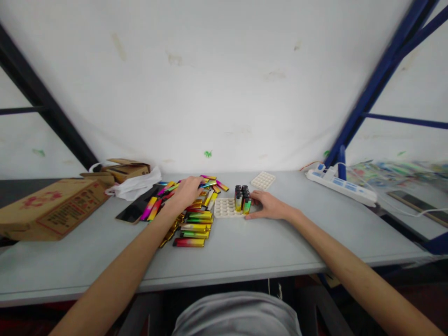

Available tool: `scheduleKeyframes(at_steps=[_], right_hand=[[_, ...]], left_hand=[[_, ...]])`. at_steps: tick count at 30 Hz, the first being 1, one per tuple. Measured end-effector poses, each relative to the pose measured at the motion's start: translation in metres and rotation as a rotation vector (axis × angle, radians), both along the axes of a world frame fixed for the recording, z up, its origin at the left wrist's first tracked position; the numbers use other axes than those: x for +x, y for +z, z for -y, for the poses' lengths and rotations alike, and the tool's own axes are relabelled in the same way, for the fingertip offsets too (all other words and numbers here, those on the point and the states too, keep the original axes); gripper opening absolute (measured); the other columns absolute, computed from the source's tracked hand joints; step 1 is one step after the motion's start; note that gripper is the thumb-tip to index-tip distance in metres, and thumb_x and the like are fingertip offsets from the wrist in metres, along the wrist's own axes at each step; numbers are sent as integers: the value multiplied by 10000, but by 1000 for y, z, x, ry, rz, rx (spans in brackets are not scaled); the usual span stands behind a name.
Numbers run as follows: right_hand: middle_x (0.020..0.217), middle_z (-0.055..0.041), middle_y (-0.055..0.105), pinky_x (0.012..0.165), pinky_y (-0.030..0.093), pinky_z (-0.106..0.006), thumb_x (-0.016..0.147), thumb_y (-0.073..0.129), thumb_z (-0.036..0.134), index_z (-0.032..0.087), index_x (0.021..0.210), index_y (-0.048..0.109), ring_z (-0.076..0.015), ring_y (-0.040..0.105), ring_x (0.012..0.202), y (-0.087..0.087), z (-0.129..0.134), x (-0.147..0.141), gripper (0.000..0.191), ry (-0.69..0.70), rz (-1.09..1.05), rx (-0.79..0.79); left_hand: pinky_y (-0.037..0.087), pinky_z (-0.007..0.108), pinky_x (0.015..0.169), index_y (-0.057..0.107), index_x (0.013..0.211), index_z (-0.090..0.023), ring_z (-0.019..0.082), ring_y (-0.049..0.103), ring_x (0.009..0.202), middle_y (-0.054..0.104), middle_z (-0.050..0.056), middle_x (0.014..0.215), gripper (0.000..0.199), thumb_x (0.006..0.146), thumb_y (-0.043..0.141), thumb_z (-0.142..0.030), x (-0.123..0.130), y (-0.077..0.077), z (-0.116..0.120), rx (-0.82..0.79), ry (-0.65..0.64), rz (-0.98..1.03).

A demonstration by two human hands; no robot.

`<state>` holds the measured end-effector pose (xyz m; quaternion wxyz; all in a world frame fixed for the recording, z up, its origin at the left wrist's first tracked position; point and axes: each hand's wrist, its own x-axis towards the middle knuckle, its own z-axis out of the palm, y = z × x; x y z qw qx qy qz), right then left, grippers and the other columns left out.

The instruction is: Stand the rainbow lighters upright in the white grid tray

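- Holed tray (pixel 224 208): upright lighters (pixel 242 199) stand at its right end.
- Left of the tray: left hand (pixel 187 190) over loose lighters (pixel 196 227); whether pinching, I cannot tell.
- At the tray's right end: right hand (pixel 268 205), thumb and fingers parted; whether gripping, I cannot tell.

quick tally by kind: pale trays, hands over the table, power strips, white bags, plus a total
front tray and back tray: 2
left hand and right hand: 2
power strip: 1
white bag: 1
total: 6
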<state>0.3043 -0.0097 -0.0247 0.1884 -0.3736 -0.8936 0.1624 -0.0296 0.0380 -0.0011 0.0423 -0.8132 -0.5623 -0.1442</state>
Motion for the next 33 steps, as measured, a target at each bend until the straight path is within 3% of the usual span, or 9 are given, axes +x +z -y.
scheduleKeyframes(at_steps=[3, 6, 10, 13, 19, 23, 26, 30, 33], right_hand=[[914, -62, 637, 693, 428, -302, 765, 794, 631, 137, 1121, 649, -200, 559, 775, 0, 0, 0, 626, 2, 0, -4], [919, -63, 636, 697, 433, -305, 770, 789, 634, 138, 1118, 645, -204, 567, 782, 1, 0, 0, 622, 7, -6, -15], [927, -67, 638, 703, 433, -307, 772, 790, 629, 138, 1122, 646, -207, 565, 789, 2, 1, -1, 620, 10, 4, -13], [916, -63, 629, 695, 424, -303, 765, 796, 630, 137, 1115, 649, -205, 554, 784, 2, 1, -1, 622, 7, 9, -1], [901, -54, 621, 687, 415, -297, 761, 800, 633, 140, 1101, 653, -198, 545, 770, 1, 0, -1, 616, 10, -5, 0], [889, -44, 612, 681, 409, -291, 762, 798, 634, 148, 1117, 658, -192, 537, 763, 1, 1, -1, 619, 17, -10, 2], [887, -45, 609, 686, 411, -292, 766, 797, 629, 140, 1116, 659, -190, 536, 761, 2, 1, -1, 618, 16, -12, 2], [909, -53, 621, 706, 429, -302, 773, 793, 626, 140, 1190, 650, -199, 553, 779, 3, 1, -1, 656, 17, -14, -9], [922, -62, 634, 718, 437, -309, 772, 791, 629, 142, 1207, 652, -210, 565, 801, 3, 1, 0, 667, 21, -8, -14]], left_hand=[[493, 465, 1025, 722, 1128, -151, 315, 674, 1088, 736, 154, 1129, 290, 863, 621, -211, -1, 2, 0, 81, -79, 227], [536, 446, 966, 692, 1141, -174, 266, 696, 973, 728, 105, 1023, 362, 809, 727, -315, 4, 7, 5, 85, -132, 668], [570, 417, 909, 643, 1174, -178, 216, 710, 899, 692, 50, 935, 506, 736, 817, -364, 18, 20, 19, -137, -202, 1269], [601, 388, 807, 606, 1219, -202, 199, 712, 863, 672, 29, 932, 515, 756, 802, -314, 29, 28, 34, -345, -265, 1532], [550, 248, 642, 637, 1239, -192, 110, 631, 668, 643, -7, 808, 504, 774, 812, -277, 45, 32, 53, -437, -319, 1577], [521, 239, 627, 710, 1079, -114, 106, 620, 656, 689, 46, 851, 428, 729, 859, -311, 52, 28, 55, -456, -333, 1543], [507, 241, 572, 665, 1070, -152, 114, 615, 634, 698, 49, 857, 413, 784, 815, -408, 57, 24, 57, -492, -362, 1495], [283, 151, 403, 538, 1172, -270, 59, 384, 433, 565, -62, 673, 416, 872, 698, -510, 60, 23, 61, -642, -356, 1495], [137, 144, 384, 557, 976, -214, 51, 223, 396, 366, -91, 560, 417, 906, 566, -625, 60, 23, 62, -769, -288, 1495]])
